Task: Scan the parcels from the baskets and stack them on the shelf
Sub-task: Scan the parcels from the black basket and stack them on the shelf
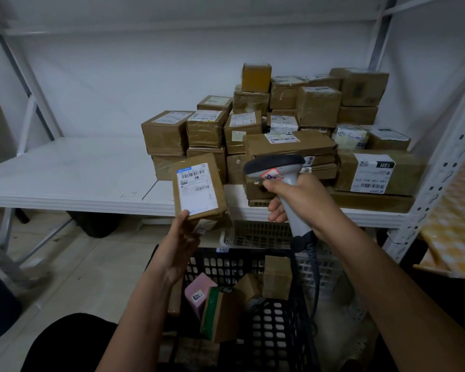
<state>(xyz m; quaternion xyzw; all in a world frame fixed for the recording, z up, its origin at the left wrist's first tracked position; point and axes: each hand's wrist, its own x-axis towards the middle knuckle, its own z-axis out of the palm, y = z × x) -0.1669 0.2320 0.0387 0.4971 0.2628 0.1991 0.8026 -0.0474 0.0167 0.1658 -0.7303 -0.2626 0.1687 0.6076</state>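
Your left hand (181, 237) pinches the small taped brown cardboard parcel (199, 189) by its lower edge; looks light, stiff, tape-slick, so grip its sides while your right hand (298, 197) clamps the grey handheld scanner (277, 167).

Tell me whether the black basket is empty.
Not empty: the black basket holds several parcels, among them a pink one and brown boxes.

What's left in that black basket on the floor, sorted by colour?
Inside the black basket, as far as shows:
Brown cardboard parcels: 3
Pink parcel: 1
Total: 4
One brown parcel has green tape along its side. Anything buried deeper is hidden.
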